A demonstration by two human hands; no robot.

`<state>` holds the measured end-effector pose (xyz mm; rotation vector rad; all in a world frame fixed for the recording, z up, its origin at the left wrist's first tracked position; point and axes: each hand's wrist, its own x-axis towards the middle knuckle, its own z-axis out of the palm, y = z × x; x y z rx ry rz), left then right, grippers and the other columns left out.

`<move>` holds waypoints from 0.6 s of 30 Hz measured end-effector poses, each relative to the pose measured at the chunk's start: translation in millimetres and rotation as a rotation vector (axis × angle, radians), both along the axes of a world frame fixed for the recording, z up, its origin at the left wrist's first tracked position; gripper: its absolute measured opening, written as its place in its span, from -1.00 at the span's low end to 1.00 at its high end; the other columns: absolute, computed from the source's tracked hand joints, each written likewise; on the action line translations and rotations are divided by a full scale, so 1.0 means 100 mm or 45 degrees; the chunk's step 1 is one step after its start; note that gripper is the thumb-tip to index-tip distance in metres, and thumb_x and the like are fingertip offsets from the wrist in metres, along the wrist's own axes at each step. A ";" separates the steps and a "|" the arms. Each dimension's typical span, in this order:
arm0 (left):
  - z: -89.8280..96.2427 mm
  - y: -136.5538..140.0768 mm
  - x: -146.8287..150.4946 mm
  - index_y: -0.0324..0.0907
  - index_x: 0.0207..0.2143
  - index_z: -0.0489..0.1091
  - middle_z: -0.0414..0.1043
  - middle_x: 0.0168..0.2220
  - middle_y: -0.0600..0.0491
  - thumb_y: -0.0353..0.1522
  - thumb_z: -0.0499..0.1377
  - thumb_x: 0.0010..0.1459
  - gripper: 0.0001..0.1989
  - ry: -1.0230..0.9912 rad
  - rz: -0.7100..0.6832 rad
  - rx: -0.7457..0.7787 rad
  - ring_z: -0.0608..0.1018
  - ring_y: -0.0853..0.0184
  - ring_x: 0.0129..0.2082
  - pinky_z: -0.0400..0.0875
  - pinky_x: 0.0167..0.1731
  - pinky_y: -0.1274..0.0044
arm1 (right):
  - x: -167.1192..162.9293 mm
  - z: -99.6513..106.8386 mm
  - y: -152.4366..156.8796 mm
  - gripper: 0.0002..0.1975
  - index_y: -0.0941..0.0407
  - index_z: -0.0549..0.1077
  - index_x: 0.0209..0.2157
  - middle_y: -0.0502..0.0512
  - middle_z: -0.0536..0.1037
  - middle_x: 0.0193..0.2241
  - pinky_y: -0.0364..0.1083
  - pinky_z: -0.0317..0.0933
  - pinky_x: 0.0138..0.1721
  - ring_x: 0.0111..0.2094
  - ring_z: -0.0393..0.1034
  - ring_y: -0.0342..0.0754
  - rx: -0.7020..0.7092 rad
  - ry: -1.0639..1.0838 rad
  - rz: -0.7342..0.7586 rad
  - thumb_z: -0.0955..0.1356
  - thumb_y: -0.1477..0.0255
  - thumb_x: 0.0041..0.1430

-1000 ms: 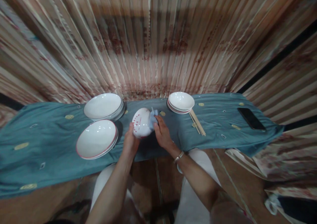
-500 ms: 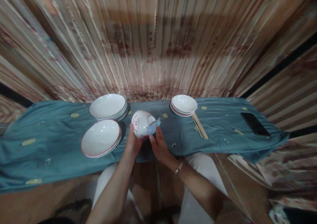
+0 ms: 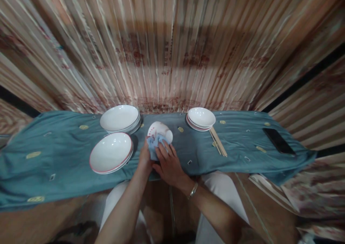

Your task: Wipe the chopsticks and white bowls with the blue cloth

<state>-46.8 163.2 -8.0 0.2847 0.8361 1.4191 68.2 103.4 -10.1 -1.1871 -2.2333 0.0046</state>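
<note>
A white bowl (image 3: 155,128) with small red marks is tipped on its side, its foot toward the right. My left hand (image 3: 145,157) grips it from the left, the fingers partly hidden by a light blue cloth (image 3: 153,152). Over the lower outside of the bowl, my right hand (image 3: 168,161) presses this cloth, fingers bent onto it. To the left lie red-rimmed plates (image 3: 110,152) in a short stack, with a stack of white plates (image 3: 120,117) behind them.
A stack of small bowls (image 3: 201,117) stands right of centre, with wooden chopsticks (image 3: 218,141) beside it. A black phone (image 3: 279,141) lies farther right. Everything rests on a teal tablecloth (image 3: 67,157); a patterned curtain (image 3: 167,50) hangs behind.
My right hand has moved left with the blue cloth, from the bowl's right side onto its front. The bowl has shifted slightly to the right. The view has tilted a little.
</note>
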 end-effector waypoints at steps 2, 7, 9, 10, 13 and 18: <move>0.05 -0.04 0.02 -0.21 -0.21 0.51 0.60 -0.34 0.01 -0.34 0.12 0.24 -0.80 0.077 0.051 -0.007 0.62 0.30 -0.26 0.45 -0.15 0.54 | 0.03 0.06 0.06 -0.41 0.16 0.16 0.27 0.30 0.20 0.28 0.28 -0.09 0.28 0.37 -0.17 0.20 0.006 -0.037 -0.026 0.26 0.22 0.29; 0.27 -0.13 0.12 -0.18 -0.23 0.53 0.61 -0.26 0.01 -0.30 0.02 0.30 -0.71 0.040 -0.010 -0.043 0.56 0.22 -0.02 0.41 -0.03 0.52 | 0.08 0.23 0.17 -0.47 0.05 0.21 0.25 0.21 0.16 0.30 0.28 -0.15 0.27 0.36 -0.18 0.22 0.040 -0.054 -0.076 0.24 0.21 0.30; 0.34 -0.13 0.15 -0.18 -0.19 0.52 0.61 -0.20 0.02 -0.28 0.00 0.31 -0.69 -0.030 -0.002 -0.020 0.54 0.27 0.01 0.39 0.02 0.54 | 0.09 0.28 0.21 -0.48 0.02 0.21 0.25 0.19 0.15 0.31 0.28 -0.16 0.28 0.36 -0.20 0.22 0.038 -0.034 -0.114 0.25 0.22 0.30; 0.36 -0.13 0.17 -0.19 -0.18 0.52 0.61 -0.18 0.02 -0.28 0.00 0.31 -0.69 -0.057 0.002 0.000 0.54 0.30 0.00 0.39 0.02 0.56 | 0.10 0.31 0.23 -0.48 0.01 0.22 0.25 0.18 0.14 0.31 0.27 -0.16 0.28 0.36 -0.20 0.23 0.034 -0.016 -0.137 0.25 0.24 0.30; 0.36 -0.11 0.19 -0.20 -0.19 0.52 0.61 -0.17 0.02 -0.26 0.06 0.27 -0.71 -0.091 -0.033 0.069 0.56 0.35 -0.03 0.40 0.01 0.58 | 0.14 0.37 0.32 -0.51 0.03 0.23 0.24 0.18 0.14 0.31 0.26 -0.17 0.28 0.36 -0.22 0.21 0.011 0.078 -0.184 0.23 0.27 0.31; 0.22 -0.08 0.19 -0.28 -0.28 0.54 0.62 -0.26 -0.04 -0.25 0.35 -0.04 -0.69 0.051 -0.060 0.165 0.58 0.19 -0.08 0.45 -0.02 0.44 | 0.24 0.37 0.49 -0.50 0.15 0.21 0.26 0.26 0.13 0.30 0.15 -0.13 0.31 0.36 -0.13 0.07 -0.101 0.401 -0.144 0.09 0.28 0.38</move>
